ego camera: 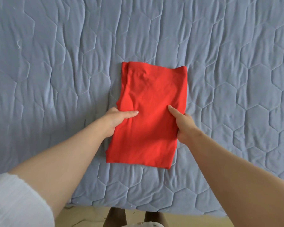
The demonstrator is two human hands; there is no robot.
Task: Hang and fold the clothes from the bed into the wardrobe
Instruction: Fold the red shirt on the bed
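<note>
The red garment (151, 104) lies folded long on the bed (56, 63), its middle between the grips. The left grip (116, 118) and right grip (182, 123) each pinch a side edge, thumb on top, fingers hidden beneath, probably to double it over.

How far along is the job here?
Done: the red garment lies folded into a rectangle on the blue quilt. In hand: the left hand and right hand pinch its sides. Left: carrying it to the wardrobe, which is not in view.
</note>
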